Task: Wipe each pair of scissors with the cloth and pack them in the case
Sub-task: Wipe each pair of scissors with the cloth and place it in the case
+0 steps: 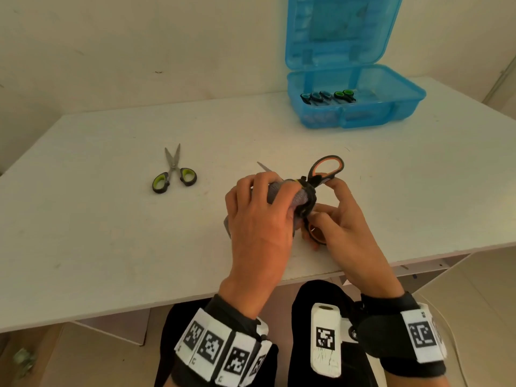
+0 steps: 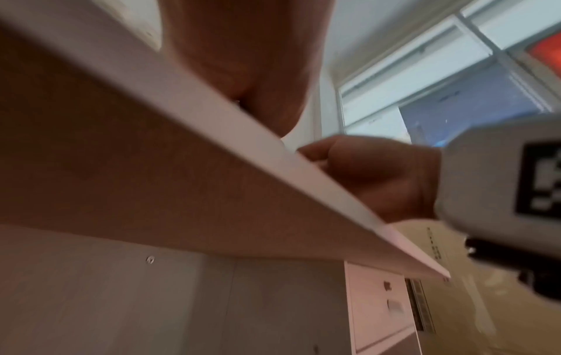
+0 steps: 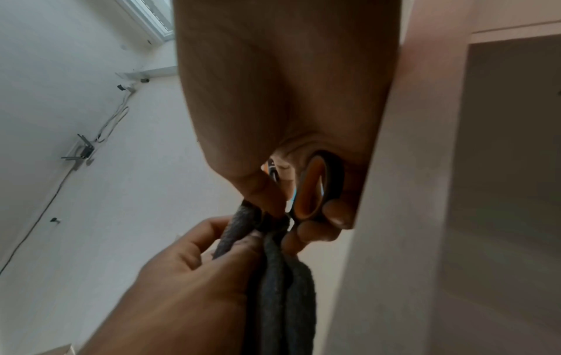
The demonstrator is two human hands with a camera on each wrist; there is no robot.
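I see a matt white table (image 1: 111, 219), its laminate top faintly scuffed. The case (image 1: 391, 107) looks like translucent blue plastic with a glossy sheen. The small scissors (image 1: 174, 171) have bare, dull-shining metal blades and black plastic handles with smooth green lining. The big scissors (image 1: 325, 170) have black plastic handles lined in smooth orange, and a metal tip. The cloth (image 3: 282, 288) is grey, soft and fuzzy, like a knitted or terry weave, entirely matt.
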